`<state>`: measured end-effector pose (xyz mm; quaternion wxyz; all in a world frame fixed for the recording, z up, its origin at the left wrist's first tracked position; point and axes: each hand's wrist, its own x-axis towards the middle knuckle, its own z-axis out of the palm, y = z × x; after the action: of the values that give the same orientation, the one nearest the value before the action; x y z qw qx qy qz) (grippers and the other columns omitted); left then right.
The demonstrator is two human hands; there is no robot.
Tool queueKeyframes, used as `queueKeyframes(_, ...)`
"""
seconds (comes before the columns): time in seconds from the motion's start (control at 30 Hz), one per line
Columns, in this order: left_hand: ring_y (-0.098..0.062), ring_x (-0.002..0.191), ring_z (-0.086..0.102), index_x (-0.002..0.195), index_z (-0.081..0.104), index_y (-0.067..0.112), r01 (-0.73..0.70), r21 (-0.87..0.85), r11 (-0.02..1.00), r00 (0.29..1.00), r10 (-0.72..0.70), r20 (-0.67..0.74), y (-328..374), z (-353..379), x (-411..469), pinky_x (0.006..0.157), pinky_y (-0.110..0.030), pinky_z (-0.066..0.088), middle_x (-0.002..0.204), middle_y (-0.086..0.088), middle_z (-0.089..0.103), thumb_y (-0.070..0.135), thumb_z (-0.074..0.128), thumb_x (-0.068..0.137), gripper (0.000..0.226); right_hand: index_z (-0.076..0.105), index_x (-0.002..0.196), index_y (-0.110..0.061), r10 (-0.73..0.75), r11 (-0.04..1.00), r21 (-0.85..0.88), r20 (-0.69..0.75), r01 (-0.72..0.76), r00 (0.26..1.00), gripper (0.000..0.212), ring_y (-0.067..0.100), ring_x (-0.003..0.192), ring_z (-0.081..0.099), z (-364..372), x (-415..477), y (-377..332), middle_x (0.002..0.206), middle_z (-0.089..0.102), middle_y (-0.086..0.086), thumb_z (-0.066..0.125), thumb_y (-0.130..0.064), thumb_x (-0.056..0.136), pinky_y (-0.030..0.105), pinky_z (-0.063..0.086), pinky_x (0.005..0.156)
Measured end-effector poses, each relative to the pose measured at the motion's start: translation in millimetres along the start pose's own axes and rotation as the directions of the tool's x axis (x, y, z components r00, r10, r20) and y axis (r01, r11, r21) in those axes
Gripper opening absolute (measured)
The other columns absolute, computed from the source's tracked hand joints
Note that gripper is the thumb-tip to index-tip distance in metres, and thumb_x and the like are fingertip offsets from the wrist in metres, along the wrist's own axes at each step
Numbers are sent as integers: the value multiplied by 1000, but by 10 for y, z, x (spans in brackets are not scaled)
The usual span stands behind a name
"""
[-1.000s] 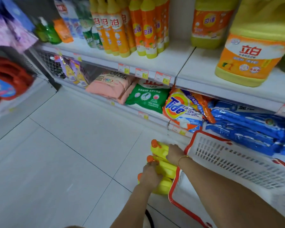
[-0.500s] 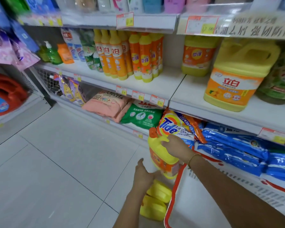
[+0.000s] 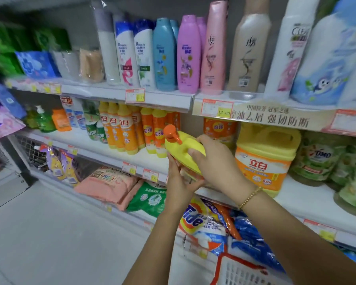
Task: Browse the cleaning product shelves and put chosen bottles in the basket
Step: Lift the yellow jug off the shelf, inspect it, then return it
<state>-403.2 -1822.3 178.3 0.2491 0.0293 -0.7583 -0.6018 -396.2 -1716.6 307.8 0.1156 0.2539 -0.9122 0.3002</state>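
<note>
I am looking at a shop aisle with white shelving [image 3: 115, 147], shampoo bottles [image 3: 187, 54] on the tier above my hands and cleaning products at hand height. Well off to the left of my hands stands a green pump bottle [image 3: 44, 122], and just left of them a row of slim orange dish-soap bottles [image 3: 121, 128]. My left hand [image 3: 180, 182] cups the lower part of the yellow pump bottle [image 3: 181, 149] from beneath, its fingers curled up against the body. The bottle is tilted, with its orange pump head [image 3: 171, 133] pointing up and left, close to the slim bottles. My right hand [image 3: 212, 159] closes over the upper side of the bottle, thumb pressed on the yellow plastic, so both hands have it firmly and neither is free. Just right of that hand sits a large yellow jug [image 3: 263, 159] on the same shelf. The basket [image 3: 234, 270] lies well below my right forearm, only its red rim and white mesh in view, with a Tide bag [image 3: 201, 221] between it and my hands. As I judge it, the bottle is chosen and has to go down and right. To do that well I would keep the left palm under the weight, steer the pump head clear of the slim bottles, pass in front of the Tide bag, and let go only once the bottle rests inside the mesh.
</note>
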Motion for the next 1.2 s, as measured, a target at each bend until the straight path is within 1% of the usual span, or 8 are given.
queueKeyframes(0.23,-12,139,34,152,8,26,-37,24,999,999,37,-11,-125,167,571,114,-40,34,153,1,32,55,91,45,139,60,116,-6,-35,991,-130,-136,18,990,34,34,112,53,-24,619,391,117,63,16,49,-31,97,38,37,90)
queueKeyframes(0.4,-13,135,39,152,8,17,-54,48,997,998,55,-18,-177,158,864,110,-28,37,150,-1,34,46,95,38,146,61,108,0,-42,981,-193,-135,15,990,40,36,106,56,87,883,491,111,64,20,42,-35,100,36,36,82)
queueKeyframes(0.6,-15,123,47,139,31,17,-16,62,998,996,21,-84,-456,86,962,107,-40,41,132,-1,46,55,89,37,124,58,124,-11,-180,984,-47,-177,174,968,34,31,108,49,472,805,676,114,59,14,53,-28,96,27,29,83)
queueKeyframes(0.77,-12,126,47,141,31,20,-23,64,998,999,26,-42,-514,130,1155,106,-38,43,136,2,46,62,87,38,125,38,143,-19,-10,980,177,-403,89,915,47,16,125,34,661,649,832,139,40,10,47,-29,98,9,23,87)
queueKeyframes(0.87,10,113,52,133,35,24,-15,34,999,998,13,55,-535,184,1324,94,-17,48,125,13,52,32,95,50,103,15,151,-19,68,991,129,-235,-38,970,59,8,137,22,927,335,1135,157,16,-1,38,-38,99,9,18,101)
queueKeyframes(0.97,12,92,61,124,37,23,-15,43,999,992,10,123,-562,315,1480,71,-13,54,108,15,55,5,92,54,91,36,145,-16,90,966,-253,140,-52,986,56,14,136,36,1215,72,1621,150,35,1,25,-46,98,22,30,108)
queueKeyframes(1.1,-24,125,49,146,10,26,-41,157,987,994,24,106,-642,496,1583,97,-41,51,137,-8,43,38,95,38,138,73,97,-16,-30,899,-433,98,69,995,51,10,77,66,1362,27,1853,88,69,-3,37,-50,86,18,53,60)
queueKeyframes(1.2,-25,134,40,151,2,14,-65,212,975,992,40,122,-751,641,1593,109,-43,40,148,-13,32,53,89,39,147,71,93,-15,-177,842,-507,59,183,982,48,11,70,64,1383,53,1953,82,66,-1,40,-52,88,18,51,51)
